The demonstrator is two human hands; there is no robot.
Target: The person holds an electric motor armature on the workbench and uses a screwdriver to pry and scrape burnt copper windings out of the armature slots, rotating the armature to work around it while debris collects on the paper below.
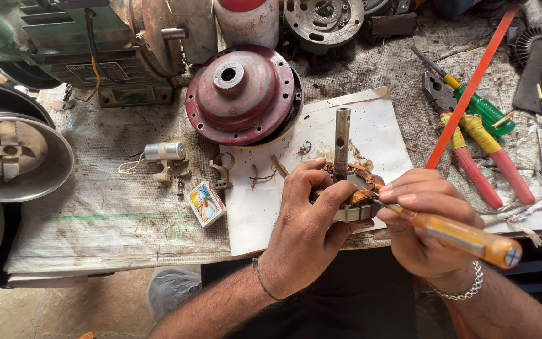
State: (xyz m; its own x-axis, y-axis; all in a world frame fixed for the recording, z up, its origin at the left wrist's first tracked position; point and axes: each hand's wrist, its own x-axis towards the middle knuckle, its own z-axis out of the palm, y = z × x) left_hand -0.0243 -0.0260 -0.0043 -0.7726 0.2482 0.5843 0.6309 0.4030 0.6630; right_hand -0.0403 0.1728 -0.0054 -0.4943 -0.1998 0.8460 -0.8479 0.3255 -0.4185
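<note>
Gripped in the right hand [425, 220] is a screwdriver [465, 237] with an orange handle, its fingers wrapped closed around the grip and its thin blade laid against the copper windings of a small motor core [354, 194]. That core is clasped by the left hand [312, 223], thumb and fingers curled tight about its side, and is held just above the near edge of a white sheet of paper [371, 129] at the front of the bench. A steel shaft [342, 143] stands upright out of the core.

For the prying to be done well, the core should be kept steady in the left hand and the blade worked under the wire gently, so that the point is not driven toward the holding fingers.

Further back a red round motor cover [243, 94] lies on the paper's corner. To the left are seen a small matchbox [206, 203] and a silver capacitor [164, 151]. On the right, red-handled pliers [481, 157] and a green screwdriver [481, 107] are laid well apart from the hands; nothing is seen to block the work.
</note>
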